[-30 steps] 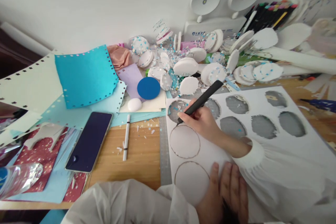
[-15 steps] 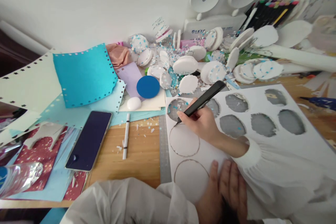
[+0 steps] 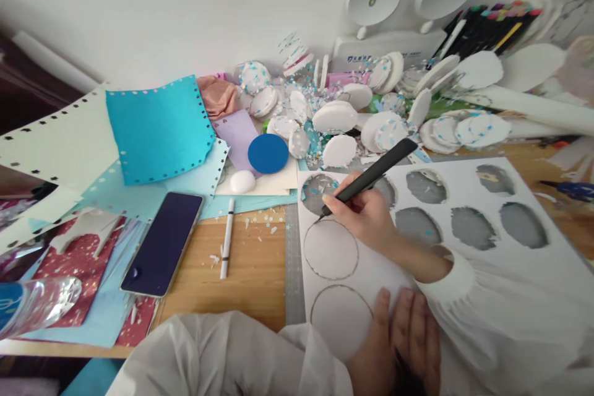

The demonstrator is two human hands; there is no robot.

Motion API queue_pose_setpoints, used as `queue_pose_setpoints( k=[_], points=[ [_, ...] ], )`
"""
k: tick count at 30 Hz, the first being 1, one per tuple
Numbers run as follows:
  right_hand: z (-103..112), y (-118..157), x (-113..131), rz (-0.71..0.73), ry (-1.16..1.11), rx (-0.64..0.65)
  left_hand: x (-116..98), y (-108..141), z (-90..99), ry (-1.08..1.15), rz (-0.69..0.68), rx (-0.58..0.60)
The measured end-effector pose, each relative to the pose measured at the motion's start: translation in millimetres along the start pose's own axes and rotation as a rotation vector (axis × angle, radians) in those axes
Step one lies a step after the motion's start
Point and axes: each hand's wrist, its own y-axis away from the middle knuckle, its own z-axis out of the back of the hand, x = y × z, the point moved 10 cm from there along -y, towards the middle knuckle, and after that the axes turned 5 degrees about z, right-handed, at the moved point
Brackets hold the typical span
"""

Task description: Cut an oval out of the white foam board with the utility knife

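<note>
In my right hand (image 3: 366,213) is a black craft knife (image 3: 375,170), slanted up to the right. Its tip meets the upper edge of a drawn circle on a white sheet (image 3: 334,337), just below a round cut-out hole. My left hand (image 3: 403,334) lies flat on the sheet's near part, thumb apart from the fingers, beside a second drawn circle. Several ragged holes in the sheet show the grey cutting mat (image 3: 293,260) underneath. A dark shape covers part of the left hand.
White discs (image 3: 334,117) and confetti crowd the back beside a twin-head lamp (image 3: 390,49) and markers (image 3: 492,28). Left are a phone (image 3: 162,244), a white pen (image 3: 227,238), a blue disc (image 3: 268,153), turquoise paper (image 3: 160,130) and a clear bottle (image 3: 41,303).
The whole view has shifted slightly, so most things appear a little farther right. The knife tip stays near the top of the same circle; the left hand stays flat.
</note>
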Motion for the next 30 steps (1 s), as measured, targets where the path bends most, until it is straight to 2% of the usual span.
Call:
queue_pose_setpoints(
  k=[4, 7, 8, 9, 10, 13, 15, 16, 18, 20, 23, 25, 28, 30],
  points=[
    [7.3, 0.4, -4.4, 0.008, -0.038, -0.051, -3.9, -1.1, 1.4, -0.011, -0.027, 0.003],
    [24.9, 1.7, -10.4, -0.008, -0.116, -0.203, 5.1, -1.6, 5.8, 0.060, 0.084, -0.035],
    [26.2, 1.6, -10.8, -0.015, -0.142, -0.208, 7.5, -1.5, 7.2, 0.080, 0.110, -0.049],
    [21.8, 0.4, -9.9, -0.023, -0.163, -0.160, 8.1, -1.4, 9.1, 0.092, 0.111, -0.065],
    [11.7, -1.0, -7.9, -0.032, -0.179, -0.057, 7.2, -1.5, 9.6, 0.094, 0.091, -0.066],
    [-30.7, 2.7, -0.9, -0.071, -0.209, 0.354, 3.8, -1.4, 7.8, 0.070, 0.005, -0.031],
    [-45.3, 5.8, -0.8, -0.093, -0.224, 0.495, 6.4, -1.2, 7.6, 0.069, 0.009, -0.025],
    [-47.1, 5.0, -2.4, -0.097, -0.231, 0.507, 7.4, -1.3, 7.9, 0.066, 0.022, -0.031],
    [-42.9, 0.4, -7.4, -0.090, -0.235, 0.454, 5.2, -2.0, 7.4, 0.051, 0.035, -0.047],
    [-37.2, -3.0, -12.1, -0.072, -0.232, 0.392, -3.7, -3.8, 3.1, 0.016, 0.015, -0.042],
    [-36.4, -2.7, -15.3, -0.052, -0.226, 0.381, -17.2, -6.3, -2.4, -0.001, -0.022, -0.045],
    [-39.0, -1.5, -15.8, -0.053, -0.218, 0.401, -13.9, -6.6, -0.8, 0.033, 0.033, -0.083],
    [-41.8, -1.2, -14.7, -0.061, -0.191, 0.420, 2.0, -4.4, 5.0, 0.096, 0.165, -0.155],
    [-43.1, -1.4, -12.0, -0.052, -0.167, 0.430, 1.2, -5.4, 4.7, 0.104, 0.154, -0.149]
  ],
)
